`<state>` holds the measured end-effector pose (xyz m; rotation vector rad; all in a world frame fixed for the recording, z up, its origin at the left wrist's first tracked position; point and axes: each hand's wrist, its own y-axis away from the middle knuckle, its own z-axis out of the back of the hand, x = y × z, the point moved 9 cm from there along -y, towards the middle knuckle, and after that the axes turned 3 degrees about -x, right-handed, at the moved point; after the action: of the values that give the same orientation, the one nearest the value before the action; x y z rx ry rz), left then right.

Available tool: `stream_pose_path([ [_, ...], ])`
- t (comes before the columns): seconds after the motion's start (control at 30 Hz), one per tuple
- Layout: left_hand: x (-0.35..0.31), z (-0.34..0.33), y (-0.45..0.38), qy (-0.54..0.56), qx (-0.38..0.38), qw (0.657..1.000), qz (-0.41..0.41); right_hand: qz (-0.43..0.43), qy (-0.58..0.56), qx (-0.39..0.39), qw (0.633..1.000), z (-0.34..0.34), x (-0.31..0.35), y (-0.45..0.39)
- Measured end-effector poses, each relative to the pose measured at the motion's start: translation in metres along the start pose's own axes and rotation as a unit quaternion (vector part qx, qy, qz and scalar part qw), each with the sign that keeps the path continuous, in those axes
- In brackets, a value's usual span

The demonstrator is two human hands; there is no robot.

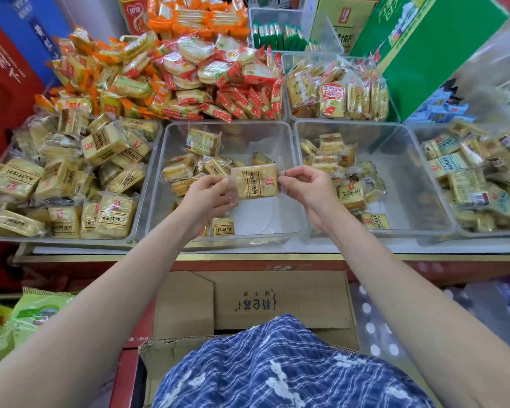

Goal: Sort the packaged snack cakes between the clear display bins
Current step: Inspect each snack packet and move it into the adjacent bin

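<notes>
Blue plaid garment [280, 366] nearest the cam, bottom centre, w/ an open cardboard box [248, 301] just beyond it, below the counter's front edge [248, 257]. Both bare forearms reach up over that edge.

Left hand [208, 195] and right hand [309, 191] each pinch one end of a single cake pack [255, 182], fingers closed on the wrapper seams; pack held flat, label up, above the mid bin [289, 160].

Mid bin: clear, partly filled, yellow packs mostly along its back and left side, one pack near the front wall, bare floor at right. Right bin [407, 160], touching it: a loose pile of similar packs on its left half. Left bin [147, 178]: heaped w/ larger yellow packs. Far-right bin [483, 178]: full, some packs w/ pale blue labels.

Back of counter: orange and red packs [171, 75] piled high at left-centre, another clear bin [336, 92] of packs behind the right bin, green carton [424, 48] at back right corner.
</notes>
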<state>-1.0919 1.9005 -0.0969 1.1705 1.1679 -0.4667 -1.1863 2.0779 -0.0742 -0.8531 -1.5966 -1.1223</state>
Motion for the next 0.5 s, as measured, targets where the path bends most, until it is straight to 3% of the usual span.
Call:
stream_pose_path([
  [0.17, -0.006, -0.007, -0.002, -0.012, 0.022, 1.0, -0.011, 0.074, 0.177, 0.007, 0.981, 0.002, 0.016, -0.003],
  [0.33, -0.002, -0.004, -0.001, -0.005, 0.006, 1.0, -0.005, 0.109, 0.236, 0.026, 0.965, 0.001, 0.026, -0.004],
  [0.43, -0.003, 0.0, -0.002, 0.002, -0.009, 1.0, -0.006, 0.069, 0.213, 0.09, 0.971, -0.008, 0.021, -0.002],
  [0.5, -0.004, 0.002, -0.003, -0.012, -0.018, 1.0, -0.011, 0.068, 0.257, 0.138, 0.954, -0.017, 0.02, 0.0],
])
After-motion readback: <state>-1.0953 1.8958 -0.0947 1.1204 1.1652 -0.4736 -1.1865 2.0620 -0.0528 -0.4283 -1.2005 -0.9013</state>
